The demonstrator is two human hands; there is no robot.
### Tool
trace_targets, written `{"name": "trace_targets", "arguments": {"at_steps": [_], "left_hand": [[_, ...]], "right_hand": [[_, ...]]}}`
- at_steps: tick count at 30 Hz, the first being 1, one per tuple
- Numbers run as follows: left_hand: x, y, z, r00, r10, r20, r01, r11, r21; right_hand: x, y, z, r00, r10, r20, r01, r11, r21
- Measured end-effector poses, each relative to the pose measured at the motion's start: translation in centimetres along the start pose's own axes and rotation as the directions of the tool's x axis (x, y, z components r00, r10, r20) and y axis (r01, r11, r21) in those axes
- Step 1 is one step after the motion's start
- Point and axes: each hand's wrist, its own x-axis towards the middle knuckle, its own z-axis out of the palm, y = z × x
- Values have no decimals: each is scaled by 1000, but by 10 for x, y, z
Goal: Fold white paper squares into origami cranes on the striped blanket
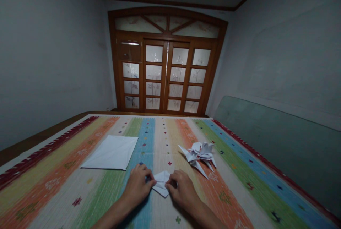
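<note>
Between my two hands is a small piece of folded white paper (161,183), with creases and layered flaps showing. My left hand (140,182) pinches its left side between thumb and fingers. On the opposite side, my right hand (182,188) grips the right edge, fingers curled. The paper is low over the striped tablecloth (106,200); whether it rests on the cloth I cannot tell. Parts of its edges are hidden under my fingertips.
Several folded white paper pieces with pointed tips, in a pile (200,154), lie to the right. At the left lies a flat stack of white square paper (112,152). A pale green padded backrest (266,133) runs along the right; wooden doors (165,76) stand beyond the table.
</note>
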Motion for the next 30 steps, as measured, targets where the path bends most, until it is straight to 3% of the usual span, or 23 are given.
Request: {"name": "trace_targets", "arguments": {"at_steps": [13,23,30], "left_hand": [[1,-2,2,998,-14,68,15,1000,-10],[-7,3,8,985,168,-49,-173,978,-116],[-8,4,7,974,227,-3,-225,964,-143]], "right_hand": [[10,3,-7,998,-62,7,61,991,116],[13,7,-7,986,-162,42,146,955,257],[12,2,-9,984,-178,24,160,929,332]]}}
